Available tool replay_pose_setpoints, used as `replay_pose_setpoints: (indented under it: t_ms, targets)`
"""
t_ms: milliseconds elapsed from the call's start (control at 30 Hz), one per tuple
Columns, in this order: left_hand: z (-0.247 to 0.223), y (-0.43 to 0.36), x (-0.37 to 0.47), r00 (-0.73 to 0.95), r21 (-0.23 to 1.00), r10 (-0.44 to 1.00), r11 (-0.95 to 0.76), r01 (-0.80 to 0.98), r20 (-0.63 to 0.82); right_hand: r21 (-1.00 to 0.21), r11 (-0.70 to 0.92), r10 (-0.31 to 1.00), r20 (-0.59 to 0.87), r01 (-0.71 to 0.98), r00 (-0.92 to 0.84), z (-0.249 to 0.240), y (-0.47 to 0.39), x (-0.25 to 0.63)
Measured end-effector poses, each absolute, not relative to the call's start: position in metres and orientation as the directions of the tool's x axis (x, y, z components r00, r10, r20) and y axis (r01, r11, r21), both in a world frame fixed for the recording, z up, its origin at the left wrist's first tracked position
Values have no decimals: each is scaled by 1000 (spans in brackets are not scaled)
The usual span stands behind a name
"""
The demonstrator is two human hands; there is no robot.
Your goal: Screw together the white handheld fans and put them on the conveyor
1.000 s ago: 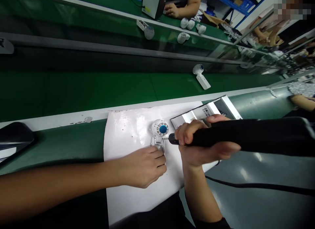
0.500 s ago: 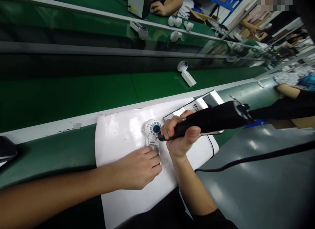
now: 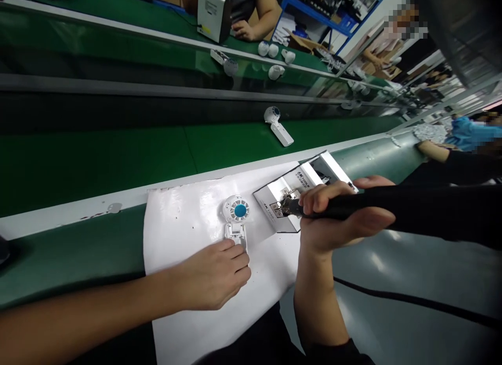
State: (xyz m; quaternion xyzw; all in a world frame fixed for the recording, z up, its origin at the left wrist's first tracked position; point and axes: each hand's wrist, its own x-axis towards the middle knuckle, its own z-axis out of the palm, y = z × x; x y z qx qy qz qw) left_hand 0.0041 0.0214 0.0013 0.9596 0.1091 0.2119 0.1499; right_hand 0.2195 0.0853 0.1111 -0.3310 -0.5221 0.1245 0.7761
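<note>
My left hand [image 3: 217,273] is closed around the handle of a small white handheld fan [image 3: 236,210], which lies on a white sheet [image 3: 180,250]. The fan's round head has a blue centre and faces up; most of its handle is hidden under my fingers. My right hand [image 3: 329,218] grips a black electric screwdriver [image 3: 361,203] with its cable trailing behind. The screwdriver's tip is at the metal outlet of a white screw feeder [image 3: 286,203], to the right of the fan. I cannot make out a screw at the tip.
Beyond the sheet runs a green conveyor belt [image 3: 157,150], with another white fan [image 3: 279,125] lying on it. Several white fan parts [image 3: 269,49] sit on the far bench, where a co-worker's hand [image 3: 243,30] rests. A black cable [image 3: 411,302] hangs at right.
My right hand has moved the screwdriver right, away from the fan, to the screw feeder. My left hand stays on the fan's handle. The whole view has shifted slightly.
</note>
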Motion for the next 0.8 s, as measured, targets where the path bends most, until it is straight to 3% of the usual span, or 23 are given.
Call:
replay_pose_setpoints:
  t_ms: [267,800]
  targets:
    - [5,25,4,892,308,229,-945,108,390,-754,633,773,609,-174,175,103,51,184]
    - [5,27,4,874,290,230,-951,108,429,-826,517,856,501,-226,130,73,53,163]
